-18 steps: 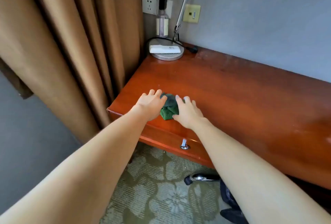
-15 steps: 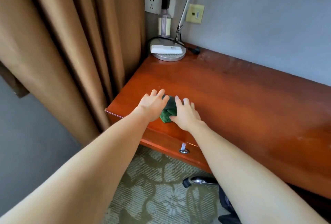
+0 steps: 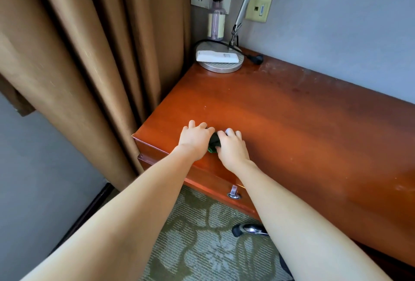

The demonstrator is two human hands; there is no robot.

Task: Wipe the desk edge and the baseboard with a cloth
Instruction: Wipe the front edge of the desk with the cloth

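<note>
Near the front left corner of the desk [image 3: 292,123], the bunched green cloth [image 3: 214,144] lies on top; my right hand [image 3: 232,148] curls round it, my left hand [image 3: 195,141] presses against it, fingers nearly straight

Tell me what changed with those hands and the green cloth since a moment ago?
The left hand and right hand drew closer together, bunching the green cloth between them, so less of it shows; the right hand's fingers curled onto it. The cloth stays near the desk front edge; lamp base and remote are unmoved.
</note>
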